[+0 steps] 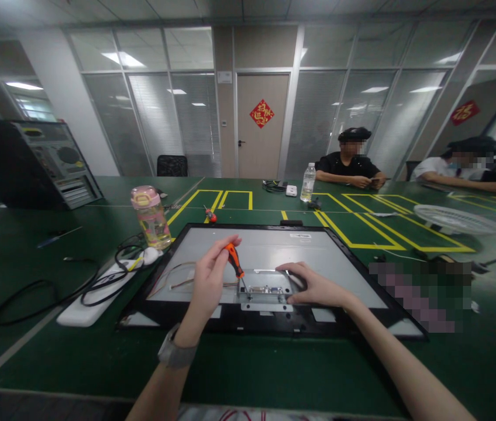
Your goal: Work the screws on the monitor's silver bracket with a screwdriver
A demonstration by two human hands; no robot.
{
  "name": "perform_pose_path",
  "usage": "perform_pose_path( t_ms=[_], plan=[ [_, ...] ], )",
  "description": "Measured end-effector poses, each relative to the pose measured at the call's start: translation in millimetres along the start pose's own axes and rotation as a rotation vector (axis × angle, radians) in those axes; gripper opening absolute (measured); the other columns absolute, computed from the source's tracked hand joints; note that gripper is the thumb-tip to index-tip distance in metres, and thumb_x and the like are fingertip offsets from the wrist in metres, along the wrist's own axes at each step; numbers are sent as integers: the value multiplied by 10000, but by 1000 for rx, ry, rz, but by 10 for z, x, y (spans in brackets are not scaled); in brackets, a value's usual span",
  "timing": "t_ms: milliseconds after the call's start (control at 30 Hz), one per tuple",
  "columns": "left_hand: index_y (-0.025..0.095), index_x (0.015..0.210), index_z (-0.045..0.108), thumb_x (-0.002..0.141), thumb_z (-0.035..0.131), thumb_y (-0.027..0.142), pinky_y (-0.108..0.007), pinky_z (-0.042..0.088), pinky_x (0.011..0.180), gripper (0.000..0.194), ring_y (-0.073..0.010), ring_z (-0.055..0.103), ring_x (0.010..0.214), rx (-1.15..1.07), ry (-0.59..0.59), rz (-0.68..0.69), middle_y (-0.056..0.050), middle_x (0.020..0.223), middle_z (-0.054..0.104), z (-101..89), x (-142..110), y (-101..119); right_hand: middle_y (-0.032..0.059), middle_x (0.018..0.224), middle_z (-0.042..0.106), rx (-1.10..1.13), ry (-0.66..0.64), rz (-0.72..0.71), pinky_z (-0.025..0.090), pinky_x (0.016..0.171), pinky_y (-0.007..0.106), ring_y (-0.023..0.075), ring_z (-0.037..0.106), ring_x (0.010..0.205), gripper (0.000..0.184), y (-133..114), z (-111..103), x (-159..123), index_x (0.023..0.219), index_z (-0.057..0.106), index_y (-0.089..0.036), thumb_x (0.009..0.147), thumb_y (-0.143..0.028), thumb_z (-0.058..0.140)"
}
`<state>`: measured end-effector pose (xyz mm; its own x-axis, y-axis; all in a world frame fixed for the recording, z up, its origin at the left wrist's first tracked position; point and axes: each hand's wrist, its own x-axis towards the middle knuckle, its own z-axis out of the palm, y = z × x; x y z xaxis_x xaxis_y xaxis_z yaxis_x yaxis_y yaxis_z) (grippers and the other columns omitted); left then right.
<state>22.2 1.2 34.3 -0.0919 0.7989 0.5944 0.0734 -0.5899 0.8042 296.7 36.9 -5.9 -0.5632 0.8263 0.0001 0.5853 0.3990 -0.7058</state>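
A flat monitor panel [327,257] lies face down on the green table, grey metal back up, black bezel around it. My left hand [208,280] grips an orange-handled screwdriver [234,261], its tip down on a small metal bracket [267,290] near the panel's front edge. My right hand [313,285] rests on the panel and presses against the right end of that bracket. A thin cable [173,279] runs across the panel to the left of my left hand.
A pink-capped bottle [151,217] and tangled black cables [99,280] sit left, with a white keyboard-like slab [94,298]. A computer case [41,164] stands far left. A second screwdriver [210,215], a water bottle [307,182], a fan grille [458,219] and two seated people lie beyond.
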Motion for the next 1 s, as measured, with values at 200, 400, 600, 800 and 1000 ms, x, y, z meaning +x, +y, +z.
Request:
perform_pose_path(
  t_ms=[200,400,600,800,1000],
  plan=[
    [214,1013,725,836,625,264,-281,512,796,209,-159,622,835,152,75,126,-33,918,632,16,-3,-8,70,1260,487,12,-2,9,327,1098,456,289,442,1227,716,-34,-9,-8,1346,468,-277,699,-378,758],
    [214,1157,660,928,480,250,-313,492,865,293,-185,631,964,104,21,85,-62,1053,665,12,-21,-16,76,1261,485,11,5,3,321,1104,445,282,448,1221,715,-27,-4,-8,1345,473,-261,697,-364,758],
    [208,1054,698,909,544,259,-297,472,869,218,-184,603,980,150,48,142,-56,1036,652,30,-16,-25,81,1285,483,8,7,9,301,1115,462,294,436,1237,736,-14,4,0,1351,469,-252,685,-377,757],
    [209,1003,713,865,611,267,-284,489,795,181,-168,597,860,139,70,140,-40,932,603,19,-18,-16,80,1271,479,11,2,17,320,1111,445,286,445,1229,719,-35,-5,-5,1344,475,-252,695,-382,754],
    [198,1054,700,921,486,243,-273,478,798,257,-170,608,909,81,24,97,-55,992,625,17,-18,6,86,1282,477,1,-7,29,336,1092,449,297,433,1241,726,-58,-7,-9,1352,465,-254,697,-387,750]
  ],
)
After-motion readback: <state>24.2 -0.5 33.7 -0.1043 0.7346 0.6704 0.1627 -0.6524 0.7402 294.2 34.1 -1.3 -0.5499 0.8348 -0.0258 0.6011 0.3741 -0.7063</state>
